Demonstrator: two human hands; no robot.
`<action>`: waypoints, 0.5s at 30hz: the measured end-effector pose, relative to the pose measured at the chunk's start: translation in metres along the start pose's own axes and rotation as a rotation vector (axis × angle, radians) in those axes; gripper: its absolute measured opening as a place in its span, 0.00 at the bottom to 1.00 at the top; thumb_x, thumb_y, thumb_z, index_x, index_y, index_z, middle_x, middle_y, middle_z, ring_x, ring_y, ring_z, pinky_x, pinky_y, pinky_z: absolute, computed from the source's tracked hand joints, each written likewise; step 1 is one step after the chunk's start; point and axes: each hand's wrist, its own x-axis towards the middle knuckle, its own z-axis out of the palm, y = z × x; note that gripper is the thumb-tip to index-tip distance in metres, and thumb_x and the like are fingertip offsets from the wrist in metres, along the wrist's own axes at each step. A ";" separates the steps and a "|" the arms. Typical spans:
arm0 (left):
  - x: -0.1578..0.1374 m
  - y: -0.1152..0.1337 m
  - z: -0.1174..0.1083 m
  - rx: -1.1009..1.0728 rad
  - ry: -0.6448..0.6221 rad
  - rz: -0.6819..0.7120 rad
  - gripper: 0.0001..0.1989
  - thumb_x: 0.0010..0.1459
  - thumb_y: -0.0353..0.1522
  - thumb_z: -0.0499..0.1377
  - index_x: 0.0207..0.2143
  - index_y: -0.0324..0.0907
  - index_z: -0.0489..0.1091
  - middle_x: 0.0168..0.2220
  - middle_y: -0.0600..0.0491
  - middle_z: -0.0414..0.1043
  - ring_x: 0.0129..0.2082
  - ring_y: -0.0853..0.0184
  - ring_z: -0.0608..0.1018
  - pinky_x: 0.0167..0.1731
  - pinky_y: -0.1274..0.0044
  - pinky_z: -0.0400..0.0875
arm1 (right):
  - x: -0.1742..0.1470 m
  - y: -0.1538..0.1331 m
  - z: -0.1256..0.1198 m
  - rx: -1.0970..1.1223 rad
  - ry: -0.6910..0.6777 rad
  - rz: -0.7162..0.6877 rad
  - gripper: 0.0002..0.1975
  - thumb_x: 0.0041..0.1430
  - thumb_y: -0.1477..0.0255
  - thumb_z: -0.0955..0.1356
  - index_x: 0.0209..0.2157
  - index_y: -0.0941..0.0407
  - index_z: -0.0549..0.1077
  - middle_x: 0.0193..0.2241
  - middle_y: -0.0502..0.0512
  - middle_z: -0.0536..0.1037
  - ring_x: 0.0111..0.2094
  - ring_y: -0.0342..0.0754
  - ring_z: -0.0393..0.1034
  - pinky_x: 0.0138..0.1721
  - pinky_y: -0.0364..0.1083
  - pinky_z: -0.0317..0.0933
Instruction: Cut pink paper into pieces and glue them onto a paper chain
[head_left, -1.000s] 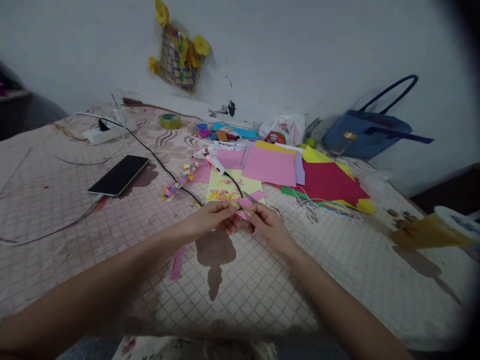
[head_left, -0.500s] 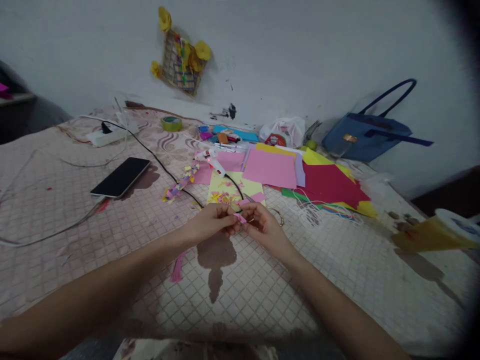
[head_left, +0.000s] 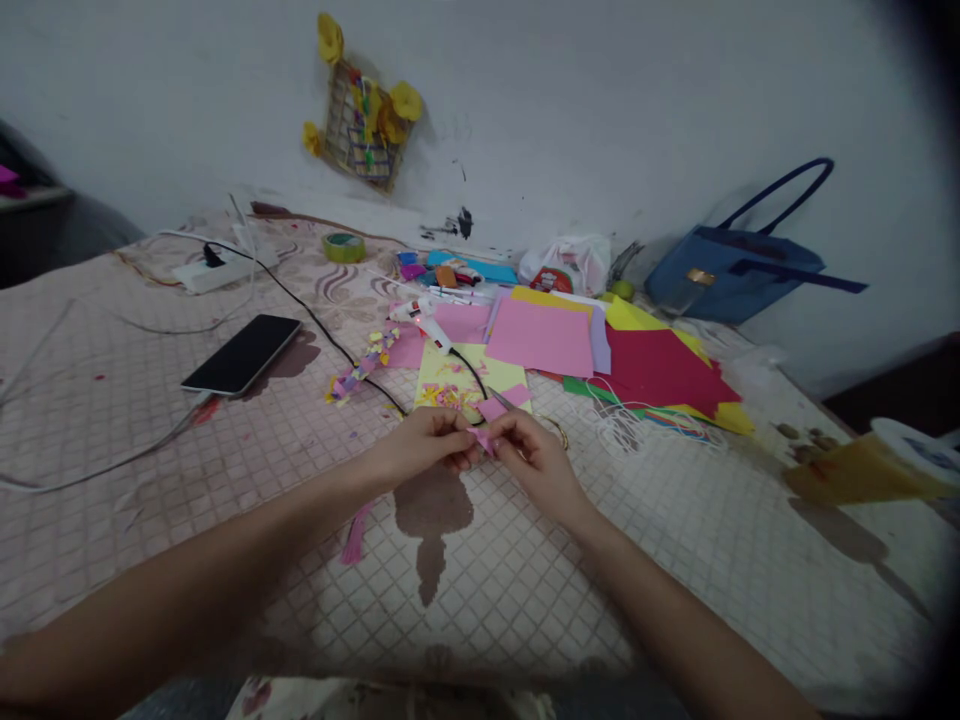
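Between my two hands is a small piece of pink paper (head_left: pixel 482 437). My left hand (head_left: pixel 431 436) pinches it from the left, and my right hand (head_left: pixel 527 450) has thumb and fingers closed on its right side. Just beyond my fingers, a yellow sheet (head_left: pixel 469 360) carries many tiny pink and yellow paper scraps (head_left: pixel 448 396). A pink paper piece (head_left: pixel 504 402) with a dark pointed tool across it lies behind my right hand; the tool's kind is unclear. Toward me on the left lies a pink tassel (head_left: pixel 355 537). A gold-coloured ring-shaped object (head_left: pixel 561 432) is partly hidden by my right hand.
A white glue gun (head_left: pixel 425 322) with a black cord lies on the papers. Left are a strand of paper bits (head_left: pixel 365 367) and a phone (head_left: pixel 243 356). Right are pink sheets (head_left: pixel 541 338), white string (head_left: pixel 621 428), a blue bag (head_left: pixel 735 268) and a yellow container (head_left: pixel 855 466).
My right hand's fingers have shifted slightly on the pink piece, pinching it from above. More of the pink paper behind that hand shows now. My left hand stays in place.
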 end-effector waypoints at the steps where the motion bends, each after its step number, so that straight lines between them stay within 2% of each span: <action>1: 0.000 0.000 0.000 -0.014 0.000 -0.008 0.08 0.52 0.33 0.58 0.28 0.36 0.67 0.25 0.54 0.71 0.23 0.75 0.72 0.27 0.80 0.66 | 0.000 -0.001 -0.001 -0.033 -0.014 -0.009 0.07 0.54 0.80 0.61 0.31 0.56 0.68 0.28 0.50 0.69 0.30 0.42 0.64 0.32 0.42 0.59; 7: 0.000 -0.001 -0.003 -0.057 0.017 -0.033 0.08 0.52 0.34 0.58 0.29 0.37 0.69 0.26 0.53 0.71 0.23 0.75 0.72 0.28 0.80 0.66 | 0.002 0.002 -0.006 -0.108 -0.029 -0.025 0.11 0.52 0.81 0.62 0.36 0.55 0.71 0.31 0.51 0.73 0.32 0.44 0.67 0.35 0.45 0.60; 15: -0.001 0.001 0.000 -0.053 -0.006 -0.020 0.10 0.50 0.36 0.60 0.28 0.37 0.67 0.26 0.54 0.71 0.23 0.76 0.71 0.27 0.81 0.65 | 0.003 0.001 -0.008 -0.135 -0.052 -0.064 0.06 0.53 0.76 0.65 0.33 0.54 0.72 0.31 0.52 0.75 0.33 0.45 0.68 0.37 0.46 0.62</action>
